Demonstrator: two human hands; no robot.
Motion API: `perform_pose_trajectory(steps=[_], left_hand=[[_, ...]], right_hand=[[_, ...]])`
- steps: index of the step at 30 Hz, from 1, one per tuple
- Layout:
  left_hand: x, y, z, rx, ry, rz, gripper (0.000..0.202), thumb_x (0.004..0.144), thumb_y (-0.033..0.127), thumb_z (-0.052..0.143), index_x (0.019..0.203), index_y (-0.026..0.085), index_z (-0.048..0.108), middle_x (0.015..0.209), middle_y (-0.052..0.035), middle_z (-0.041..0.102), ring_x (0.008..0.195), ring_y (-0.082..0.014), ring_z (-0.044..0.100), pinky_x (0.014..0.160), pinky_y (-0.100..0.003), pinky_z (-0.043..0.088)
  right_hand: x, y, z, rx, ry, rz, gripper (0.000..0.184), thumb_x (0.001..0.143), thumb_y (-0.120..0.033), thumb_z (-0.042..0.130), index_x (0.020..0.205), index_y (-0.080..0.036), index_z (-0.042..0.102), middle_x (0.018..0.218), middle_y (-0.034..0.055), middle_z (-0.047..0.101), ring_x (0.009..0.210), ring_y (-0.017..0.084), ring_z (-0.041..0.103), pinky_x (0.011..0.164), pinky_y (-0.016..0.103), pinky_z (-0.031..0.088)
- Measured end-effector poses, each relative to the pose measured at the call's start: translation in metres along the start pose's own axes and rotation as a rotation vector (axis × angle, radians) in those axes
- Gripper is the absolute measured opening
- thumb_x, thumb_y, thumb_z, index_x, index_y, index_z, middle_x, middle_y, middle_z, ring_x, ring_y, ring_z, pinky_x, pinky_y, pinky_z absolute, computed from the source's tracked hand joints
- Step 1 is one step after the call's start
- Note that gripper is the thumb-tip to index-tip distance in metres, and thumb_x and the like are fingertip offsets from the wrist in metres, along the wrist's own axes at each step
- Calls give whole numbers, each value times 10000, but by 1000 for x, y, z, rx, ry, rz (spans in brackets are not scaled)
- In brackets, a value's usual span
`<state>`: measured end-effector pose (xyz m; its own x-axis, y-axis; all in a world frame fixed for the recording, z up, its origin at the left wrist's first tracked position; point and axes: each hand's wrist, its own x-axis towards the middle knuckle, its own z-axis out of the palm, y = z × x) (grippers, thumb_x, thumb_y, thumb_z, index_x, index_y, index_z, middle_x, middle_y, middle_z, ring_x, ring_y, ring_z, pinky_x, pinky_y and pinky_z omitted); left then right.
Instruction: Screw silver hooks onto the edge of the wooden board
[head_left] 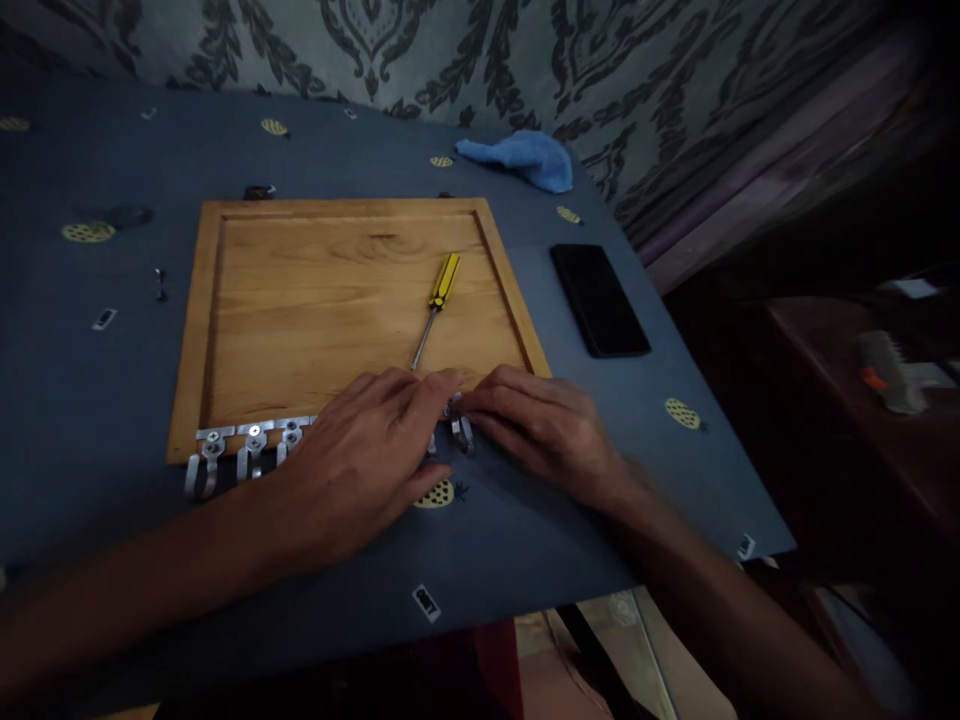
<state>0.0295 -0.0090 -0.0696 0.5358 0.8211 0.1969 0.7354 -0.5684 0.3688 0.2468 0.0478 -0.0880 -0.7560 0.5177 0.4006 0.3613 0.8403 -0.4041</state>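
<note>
A metal hook rail (255, 432) with several curved hooks lies along the near edge of a framed wooden board (352, 300). My left hand (360, 455) covers the rail's middle, its fingers over the edge and its thumb below, closed on the rail. At the rail's right end, the fingertips of my right hand (536, 425) are pinched together beside the last hook (461, 432). Whatever sits between those fingertips is too small to make out. On the board, just beyond my hands, lies a screwdriver (444, 285) with a yellow and black handle, its tip pointing toward me.
Right of the board a black phone (600, 300) lies on the blue patterned tablecloth (705, 490). A blue cloth (525, 158) is bunched near the wall. Small metal pieces (160, 284) lie left of the board. The table's edge runs down the right side.
</note>
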Motion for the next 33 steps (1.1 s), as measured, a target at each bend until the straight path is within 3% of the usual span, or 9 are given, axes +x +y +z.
perform_pose_trajectory(steps=[11, 22, 33], left_hand=[[-1, -1, 0, -4, 18, 23, 581, 878, 251, 691, 1344, 112, 373, 1182, -132, 678, 1098, -267, 634, 928, -406, 548], [-1, -1, 2, -26, 9, 22, 594, 867, 241, 702, 1346, 109, 376, 1201, -139, 674, 1111, -275, 628, 935, -411, 547], [-2, -2, 1, -21, 6, 14, 593, 866, 244, 703, 1345, 104, 382, 1212, -144, 677, 1120, -281, 632, 942, -409, 540]], right_hand=[[-1, 0, -1, 85, -25, 23, 150, 1010, -174, 524, 1022, -170, 673, 948, 70, 703, 856, 147, 693, 740, 264, 570], [-1, 1, 1, 96, -21, 23, 121, 981, -117, 545, 979, -144, 662, 893, 67, 704, 828, 151, 702, 725, 249, 562], [0, 0, 0, 136, 12, 33, 178, 968, -125, 587, 1096, -209, 678, 990, 40, 756, 915, 144, 730, 824, 242, 583]])
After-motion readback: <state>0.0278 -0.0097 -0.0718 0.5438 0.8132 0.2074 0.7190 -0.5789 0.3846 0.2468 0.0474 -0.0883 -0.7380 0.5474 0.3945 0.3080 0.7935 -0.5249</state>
